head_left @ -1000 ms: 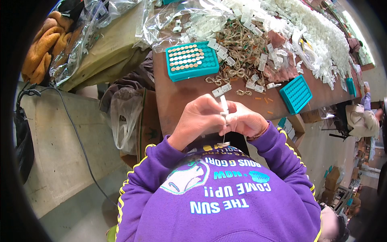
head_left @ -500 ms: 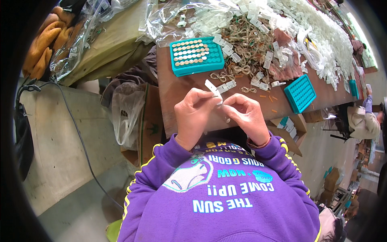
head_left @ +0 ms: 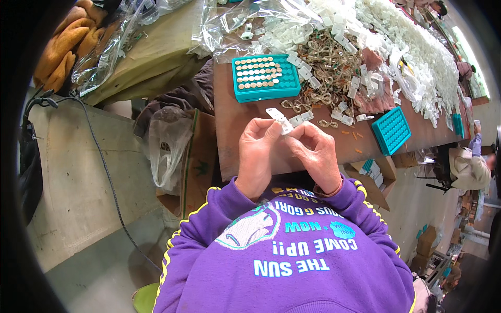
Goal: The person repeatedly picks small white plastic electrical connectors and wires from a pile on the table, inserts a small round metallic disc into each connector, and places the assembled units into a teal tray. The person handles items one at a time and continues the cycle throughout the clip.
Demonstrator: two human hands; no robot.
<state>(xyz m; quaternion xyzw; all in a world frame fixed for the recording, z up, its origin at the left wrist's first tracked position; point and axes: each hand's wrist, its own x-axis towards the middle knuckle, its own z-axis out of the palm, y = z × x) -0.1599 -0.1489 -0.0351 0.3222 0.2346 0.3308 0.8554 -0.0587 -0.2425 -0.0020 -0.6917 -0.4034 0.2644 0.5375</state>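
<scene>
In front of my chest, my left hand (head_left: 255, 151) pinches a small white plastic case (head_left: 280, 119) between thumb and fingertips. The case stands open, with one flap pointing up and away. Right beside it my right hand (head_left: 318, 156) is closed in a pinch, its fingertips at the case's lower edge; what they grip there is too small and hidden to make out. Just beyond my hands another open white case (head_left: 301, 119) lies on the brown table (head_left: 235, 138). Farther left sits a teal tray (head_left: 266, 93) with rows of round button cells in part of its pockets.
A heap of coiled thin wires (head_left: 329, 70) lies behind my hands, with a large pile of white plastic pieces (head_left: 417, 68) beyond. A second teal tray (head_left: 391, 130) rests at the right table edge, above an open carton (head_left: 383, 180). At far right another person (head_left: 469, 161) sits.
The white case has turned so its flap shows more broadly, and both hands have drawn closer around it. The whole view has shifted slightly.
</scene>
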